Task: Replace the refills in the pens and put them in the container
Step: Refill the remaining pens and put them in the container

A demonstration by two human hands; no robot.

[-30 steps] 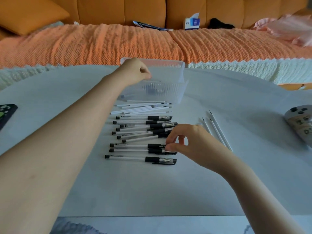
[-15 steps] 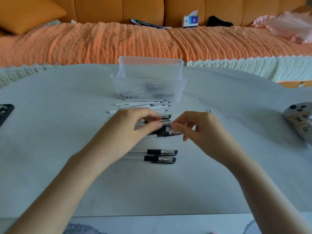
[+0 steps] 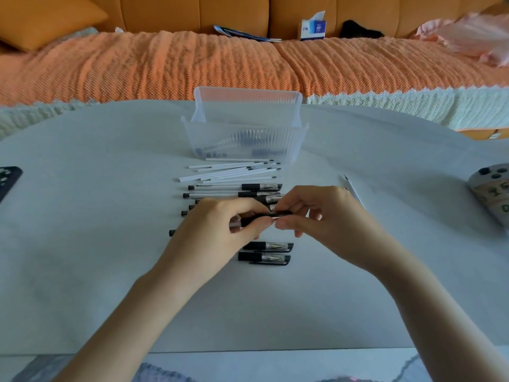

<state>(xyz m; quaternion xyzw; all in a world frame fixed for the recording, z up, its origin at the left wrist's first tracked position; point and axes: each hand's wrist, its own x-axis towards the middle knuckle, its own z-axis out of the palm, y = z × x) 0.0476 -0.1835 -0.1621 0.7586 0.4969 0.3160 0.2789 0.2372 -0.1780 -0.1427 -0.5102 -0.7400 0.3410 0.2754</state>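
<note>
Pale grey table (image 3: 82,271) laid out, and you're mid-swap at its centre.
The clear ribbed plastic container (image 3: 245,139) stands at the far side, a few pens already inside, near enough for drop-offs. Your left hand (image 3: 217,230) curls round the barrel to steady it; your right hand (image 3: 325,216) pinches the tip end, probably to unscrew it. The row of black-gripped clear pens (image 3: 234,186) waits underneath, loose white refills (image 3: 234,169) just beyond. The black-and-clear pen (image 3: 264,216) sits level between your fingers.

Pale grey table (image 3: 82,271); orange sofa (image 3: 330,12) behind, orange throw (image 3: 165,67).
</note>
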